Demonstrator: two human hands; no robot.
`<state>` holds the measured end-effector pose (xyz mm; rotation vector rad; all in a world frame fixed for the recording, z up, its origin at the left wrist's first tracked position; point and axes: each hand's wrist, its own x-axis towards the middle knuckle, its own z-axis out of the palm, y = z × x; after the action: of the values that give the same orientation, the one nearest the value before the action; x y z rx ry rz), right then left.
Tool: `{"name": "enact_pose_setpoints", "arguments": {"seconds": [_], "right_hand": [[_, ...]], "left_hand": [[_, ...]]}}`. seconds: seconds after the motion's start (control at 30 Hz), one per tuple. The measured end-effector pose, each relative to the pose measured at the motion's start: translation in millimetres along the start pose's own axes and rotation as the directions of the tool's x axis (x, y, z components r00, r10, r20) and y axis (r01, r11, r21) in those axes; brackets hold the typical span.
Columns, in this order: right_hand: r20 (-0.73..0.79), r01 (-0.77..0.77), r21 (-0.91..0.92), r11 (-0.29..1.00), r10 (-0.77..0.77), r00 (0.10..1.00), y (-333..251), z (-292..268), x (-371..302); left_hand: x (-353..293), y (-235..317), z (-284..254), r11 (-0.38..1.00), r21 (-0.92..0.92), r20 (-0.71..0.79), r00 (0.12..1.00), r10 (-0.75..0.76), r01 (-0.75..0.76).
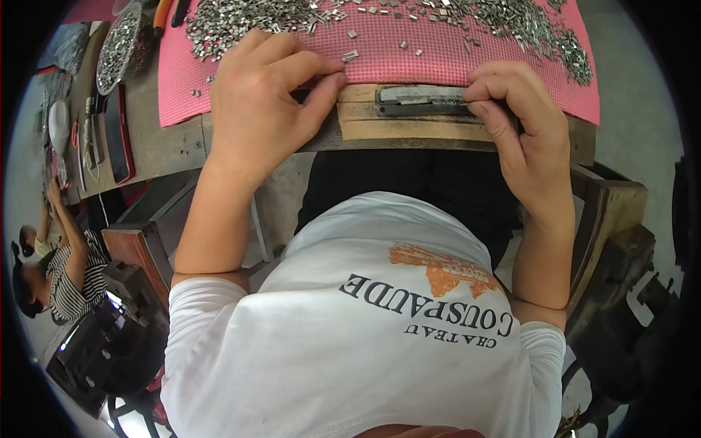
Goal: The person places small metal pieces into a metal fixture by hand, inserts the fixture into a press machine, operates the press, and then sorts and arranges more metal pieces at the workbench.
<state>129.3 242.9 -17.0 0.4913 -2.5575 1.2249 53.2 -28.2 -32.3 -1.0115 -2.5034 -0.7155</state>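
A narrow dark metal fixture (pixel 420 109) with a lighter grey bar along its top rests on a wooden block (pixel 409 130) at the table's front edge. My right hand (pixel 529 120) is at the fixture's right end, thumb and forefinger pinched together there; whatever lies between them is too small to make out. To the left, my left hand (pixel 259 98) hovers over the pink mat's front edge, its thumb and forefinger tips nearly meeting. Any piece in that pinch is hidden. Just beyond those fingertips lies a small silver metal piece (pixel 351 55) on the pink mesh mat (pixel 394 64).
Heaps of small metal pieces (pixel 226 25) cover the mat's far side. Leftward are a clear tub of pieces (pixel 120 47), orange-handled pliers (pixel 161 16) and a red-edged phone (pixel 118 135). Another person in stripes (pixel 77 274) works at far left.
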Motion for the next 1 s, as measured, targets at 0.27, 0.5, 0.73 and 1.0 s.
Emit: {"name": "enact_pose_setpoints", "arguments": {"seconds": [0.27, 0.5, 0.73, 1.0], "right_hand": [[0.021, 0.048, -0.090, 0.995, -0.046, 0.999, 2, 2, -1], [0.049, 0.093, -0.168, 0.981, -0.086, 0.995, 2, 5, 1], [0.029, 0.117, -0.236, 0.965, -0.113, 0.993, -4, 11, 2], [0.068, 0.181, -0.267, 0.947, -0.168, 0.983, -4, 4, -1]], "left_hand": [[-2, 10, -4, 0.995, 0.053, 0.018, 0.996, -0.090, 0.089], [-2, 8, -1, 0.986, -0.046, 0.009, 0.987, -0.163, 0.163], [3, 19, 14, 0.970, -0.241, -0.119, 0.990, -0.074, 0.044], [5, 51, 31, 0.930, -0.367, 0.023, 1.000, 0.001, 0.008]]}}
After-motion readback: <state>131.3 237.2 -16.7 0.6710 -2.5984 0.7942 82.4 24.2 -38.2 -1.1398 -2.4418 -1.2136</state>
